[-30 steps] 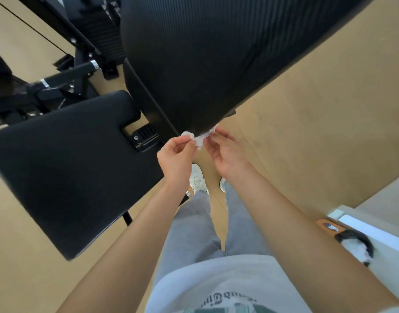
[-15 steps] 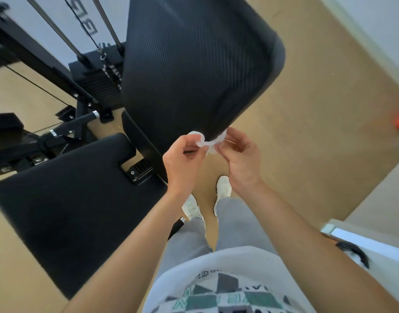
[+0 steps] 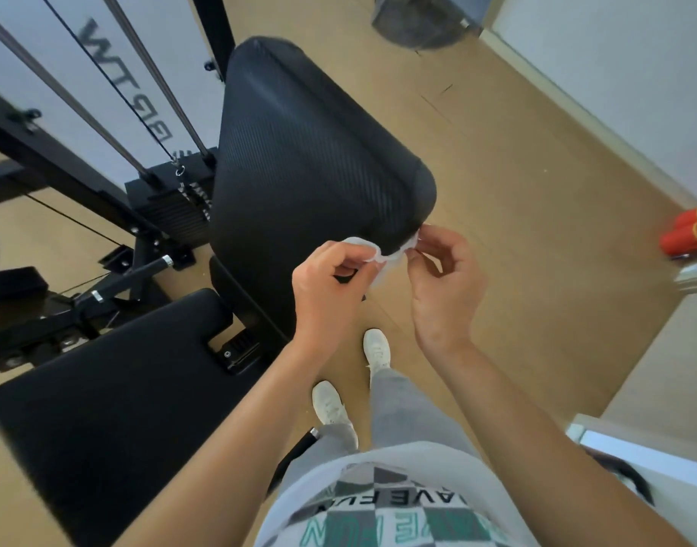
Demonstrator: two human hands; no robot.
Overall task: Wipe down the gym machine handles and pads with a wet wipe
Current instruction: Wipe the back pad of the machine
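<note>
Seen from the head camera, we look down on a person standing at a black gym machine. The left hand [image 3: 331, 286] and the right hand [image 3: 445, 278] each pinch one end of a white wet wipe [image 3: 382, 254], fingers curled. The wipe is stretched between them against the lower corner of the ribbed back pad [image 3: 307, 159]. The seat pad [image 3: 114, 396] lies lower left, with a chrome-tipped handle [image 3: 141, 274] beyond it. We can read "AVE FUN", upside down, on the shirt [image 3: 378, 503]. Large dark letters on the white panel [image 3: 114, 92] we cannot read with certainty.
</note>
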